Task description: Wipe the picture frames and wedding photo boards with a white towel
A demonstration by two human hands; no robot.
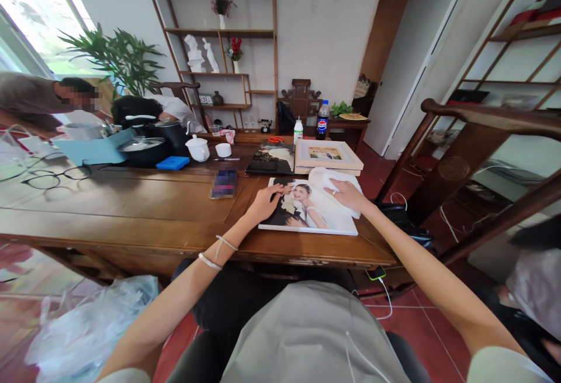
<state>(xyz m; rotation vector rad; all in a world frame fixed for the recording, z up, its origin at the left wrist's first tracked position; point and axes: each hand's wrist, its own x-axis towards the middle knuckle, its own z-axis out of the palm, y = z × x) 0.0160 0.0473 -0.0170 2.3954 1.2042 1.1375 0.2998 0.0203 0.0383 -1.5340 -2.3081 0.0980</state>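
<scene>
Two hands served: my left hand (263, 203) lay unclenched on the photo panel (307, 218); my right hand (349, 196) grasped a white cloth (321, 179); wiping seemed underway, next requiring steady bracing.

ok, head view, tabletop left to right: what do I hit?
Eyeglasses → flat blue box → white lidded pot → white cup → left hand → white bottle → right hand on white cloth.
</scene>
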